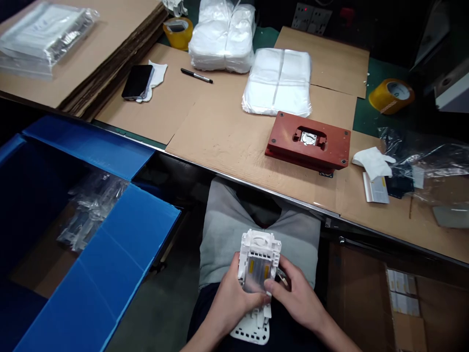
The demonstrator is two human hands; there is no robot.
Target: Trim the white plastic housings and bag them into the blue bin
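Over my lap I hold a white plastic housing [261, 243] with a slotted, perforated lower end. In its middle lies a clear-grey panel [257, 274] with yellow strips. My left hand [234, 298] grips the housing from the left, its thumb across the lower part of the panel. From the other side my right hand [295, 291] is closed on the right edge, with its thumb on the panel. The fingers behind the housing are hidden. On the bench beyond sits a red fixture block [278, 139] with a white piece in its recess.
A blue carton [110, 239] with clear-wrapped items stands open at left. Bundled plastic bags [276, 78], a phone [138, 82], a marker [197, 76] and a tape roll [391, 96] lie on the cardboard-covered bench. At right are a white glove [373, 162] and clear film.
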